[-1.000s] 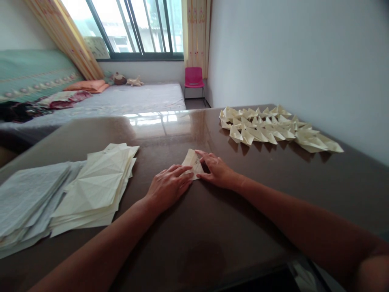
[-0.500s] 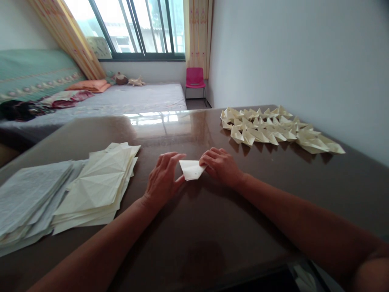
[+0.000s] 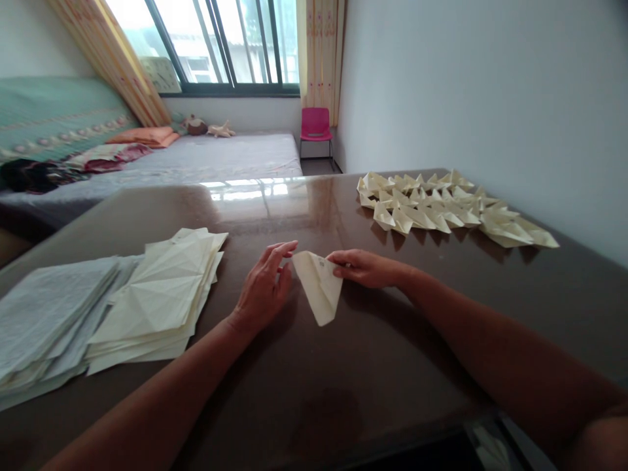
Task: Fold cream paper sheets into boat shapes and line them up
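A piece of folded cream paper (image 3: 320, 288) is held up over the brown table (image 3: 304, 386), its narrow end pointing down toward me. My right hand (image 3: 366, 267) pinches it by its upper right corner between thumb and fingers. Just left of the paper is my left hand (image 3: 267, 278), fingers loosely spread and apart from the thumb. Its fingertips come close to the paper's upper left corner, and no grip on it shows.
Creased cream sheets (image 3: 161, 288) lie stacked at the left, beside a pile of thin greyish sheets (image 3: 53, 314). Several folded paper pieces (image 3: 426, 203) stand in rows at the far right, near the wall. Beyond the table are a bed (image 3: 235, 154) and a pink chair (image 3: 315, 125).
The folded paper has turned from a flat, wide position to one with its narrow end down. My left hand has come off it, while my right hand has shifted slightly right, still gripping it.
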A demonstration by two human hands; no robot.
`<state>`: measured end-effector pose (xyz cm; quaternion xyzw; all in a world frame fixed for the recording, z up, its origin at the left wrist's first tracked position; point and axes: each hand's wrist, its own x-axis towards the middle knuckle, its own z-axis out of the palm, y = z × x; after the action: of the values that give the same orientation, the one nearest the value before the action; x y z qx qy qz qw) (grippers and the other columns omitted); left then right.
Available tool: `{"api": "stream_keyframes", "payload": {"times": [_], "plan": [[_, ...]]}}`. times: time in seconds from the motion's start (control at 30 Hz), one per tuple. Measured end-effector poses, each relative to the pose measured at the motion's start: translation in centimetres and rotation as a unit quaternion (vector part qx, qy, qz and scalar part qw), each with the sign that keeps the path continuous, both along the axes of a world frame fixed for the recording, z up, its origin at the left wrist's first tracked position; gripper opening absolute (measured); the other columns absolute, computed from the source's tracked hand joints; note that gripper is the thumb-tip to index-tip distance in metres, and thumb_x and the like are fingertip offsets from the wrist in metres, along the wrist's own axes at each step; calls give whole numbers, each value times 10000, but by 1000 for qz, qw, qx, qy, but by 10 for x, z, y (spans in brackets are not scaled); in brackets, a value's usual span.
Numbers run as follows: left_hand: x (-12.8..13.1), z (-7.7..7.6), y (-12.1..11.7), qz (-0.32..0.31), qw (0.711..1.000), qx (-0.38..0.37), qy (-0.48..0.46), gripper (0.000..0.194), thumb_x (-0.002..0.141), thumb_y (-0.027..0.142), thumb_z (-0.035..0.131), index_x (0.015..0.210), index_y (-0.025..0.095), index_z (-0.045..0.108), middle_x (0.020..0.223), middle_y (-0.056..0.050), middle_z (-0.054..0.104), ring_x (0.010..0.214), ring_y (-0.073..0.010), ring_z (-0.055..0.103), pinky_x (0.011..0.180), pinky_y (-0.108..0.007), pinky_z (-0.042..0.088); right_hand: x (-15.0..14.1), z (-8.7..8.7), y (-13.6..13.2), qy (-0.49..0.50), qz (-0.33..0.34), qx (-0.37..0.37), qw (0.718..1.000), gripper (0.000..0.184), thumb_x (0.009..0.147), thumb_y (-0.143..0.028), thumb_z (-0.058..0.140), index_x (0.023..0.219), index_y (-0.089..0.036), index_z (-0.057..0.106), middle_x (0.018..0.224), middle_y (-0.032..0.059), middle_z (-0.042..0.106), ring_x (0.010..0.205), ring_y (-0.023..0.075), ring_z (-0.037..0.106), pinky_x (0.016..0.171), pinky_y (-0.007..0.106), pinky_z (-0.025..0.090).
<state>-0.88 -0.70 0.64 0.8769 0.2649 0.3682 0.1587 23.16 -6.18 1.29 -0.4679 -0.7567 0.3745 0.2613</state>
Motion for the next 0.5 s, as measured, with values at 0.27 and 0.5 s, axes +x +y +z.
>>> {"api": "stream_keyframes", "payload": {"times": [0.27, 0.5], "plan": [[-1, 7, -10, -158, 978, 32, 132, 330, 901, 249, 499, 1222, 243, 577, 1294, -71, 555, 1190, -203, 504, 1033, -384, 432, 4, 6, 1, -77, 11, 53, 996, 320, 858, -240, 560, 1168, -187, 623, 975, 35, 678, 859, 150, 603, 801, 273, 452], [-3, -5, -1, -133, 969, 50, 202, 390, 840, 462, 592, 1164, 247, 623, 1341, -65, 540, 1165, -233, 544, 1016, -406, 457, -13, -17, 18, -27, -164, 108, 980, 182, 783, -259, 664, 923, -149, 624, 754, -9, 631, 682, 106, 566, 649, 216, 435]]}}
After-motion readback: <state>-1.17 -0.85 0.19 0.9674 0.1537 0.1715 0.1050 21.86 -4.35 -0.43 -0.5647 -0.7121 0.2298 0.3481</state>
